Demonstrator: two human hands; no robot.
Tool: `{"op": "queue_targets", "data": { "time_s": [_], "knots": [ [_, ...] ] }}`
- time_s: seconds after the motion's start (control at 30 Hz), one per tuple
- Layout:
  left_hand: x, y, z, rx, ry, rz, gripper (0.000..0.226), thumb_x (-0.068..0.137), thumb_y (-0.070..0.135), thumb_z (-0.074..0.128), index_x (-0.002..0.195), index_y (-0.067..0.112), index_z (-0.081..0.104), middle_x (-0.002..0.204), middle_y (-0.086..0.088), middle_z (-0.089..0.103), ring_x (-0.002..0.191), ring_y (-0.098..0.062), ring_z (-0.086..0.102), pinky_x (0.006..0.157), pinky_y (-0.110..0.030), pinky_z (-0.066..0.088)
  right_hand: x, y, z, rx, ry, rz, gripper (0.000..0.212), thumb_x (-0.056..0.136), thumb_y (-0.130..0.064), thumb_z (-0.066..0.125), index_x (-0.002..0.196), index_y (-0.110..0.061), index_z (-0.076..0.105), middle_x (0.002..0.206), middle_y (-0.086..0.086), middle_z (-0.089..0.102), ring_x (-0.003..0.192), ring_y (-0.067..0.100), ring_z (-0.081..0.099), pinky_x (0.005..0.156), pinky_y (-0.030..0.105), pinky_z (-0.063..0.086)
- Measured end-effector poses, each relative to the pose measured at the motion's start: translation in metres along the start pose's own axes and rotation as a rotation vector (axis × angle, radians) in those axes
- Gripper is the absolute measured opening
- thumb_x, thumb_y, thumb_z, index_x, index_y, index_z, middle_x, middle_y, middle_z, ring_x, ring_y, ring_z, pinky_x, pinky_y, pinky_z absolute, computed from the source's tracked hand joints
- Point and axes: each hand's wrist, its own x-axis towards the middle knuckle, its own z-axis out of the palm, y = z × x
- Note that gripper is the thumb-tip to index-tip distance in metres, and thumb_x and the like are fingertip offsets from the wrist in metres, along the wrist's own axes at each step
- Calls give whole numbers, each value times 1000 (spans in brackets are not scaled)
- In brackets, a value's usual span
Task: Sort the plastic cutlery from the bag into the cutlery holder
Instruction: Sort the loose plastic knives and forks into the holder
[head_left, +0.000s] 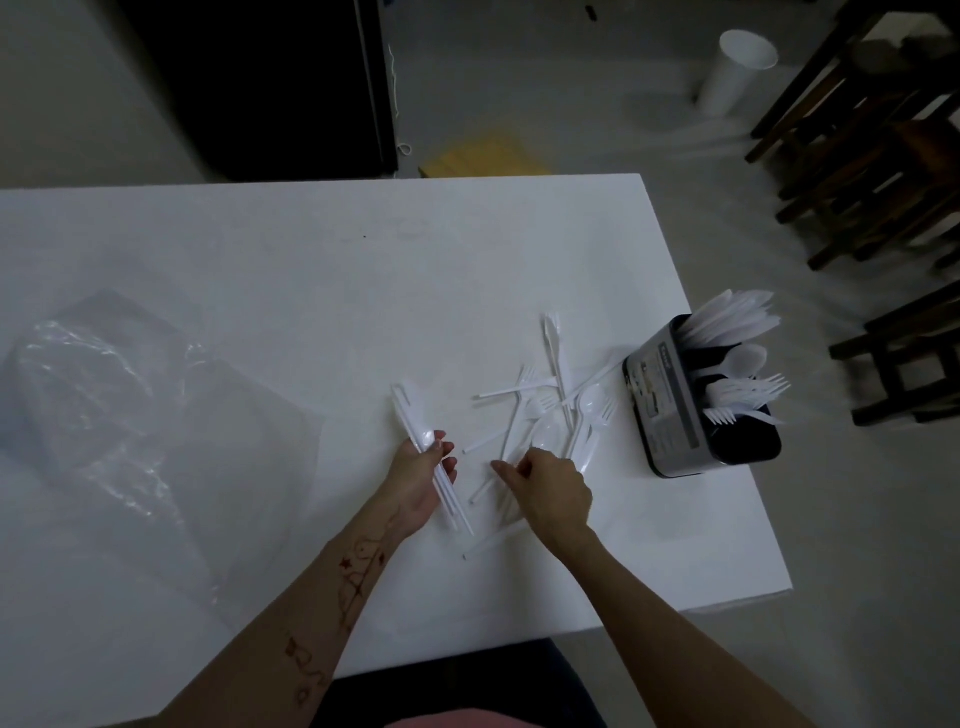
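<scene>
At table centre, loose plastic cutlery (540, 415): light, thin, slippery, best pinched mid-handle; left hand (421, 478) grips a bundle (423, 447), right hand (550, 493) curled, hold unclear; cutlery holder (675, 415) at three o'clock, bag (119, 405) at nine.

One desk, one holder, one bag — and cutlery past sure counting

One white desk (311, 270) carries one clear plastic bag (130, 415), one black cutlery holder (696, 415) with three visible groups — knives (727, 317), one spoon (737, 361), forks (748, 392) — and one loose pile of cutlery (550, 410), too tangled to count. Two hands: left (421, 478), right (550, 488). One white cup (737, 73) on the floor.
</scene>
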Motion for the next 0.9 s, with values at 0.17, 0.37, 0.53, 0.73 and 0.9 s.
{"op": "queue_targets", "data": {
  "time_s": [0.17,0.37,0.53,0.73,0.9],
  "knots": [
    [-3,-4,-8,-9,12,8,11,99,6,46,108,7,51,86,-5,55,73,-17,53,72,-28,47,4,-14,8,35,-18,-76,27,93,-45,59,97,-19,56,88,-4,66,72,13,60,67,26,49],
    [-8,-2,-15,-28,29,24,10,98,6,46,99,10,55,88,-5,56,77,-17,54,76,-28,47,2,-10,10,89,-1,-238,35,92,-48,60,114,-21,55,111,-5,60,88,13,63,73,22,51],
    [-13,-2,-18,-25,35,30,12,99,7,44,96,11,55,88,-4,55,77,-16,54,74,-26,46,-11,9,-4,49,196,-45,29,92,-46,59,106,-22,51,103,-5,58,79,12,56,63,26,42],
    [-16,-7,-19,38,41,50,12,99,7,45,109,7,51,86,-5,56,76,-17,53,75,-27,46,-15,-7,10,-49,131,-219,29,95,-50,53,100,-23,60,97,-9,64,78,9,61,64,21,43],
    [-19,-7,-25,116,61,78,16,100,7,44,113,7,51,88,-5,58,78,-18,55,75,-27,47,0,-34,23,-86,-42,-30,50,87,-66,53,91,-17,61,84,-1,67,75,16,66,72,30,53]
  ]
}}
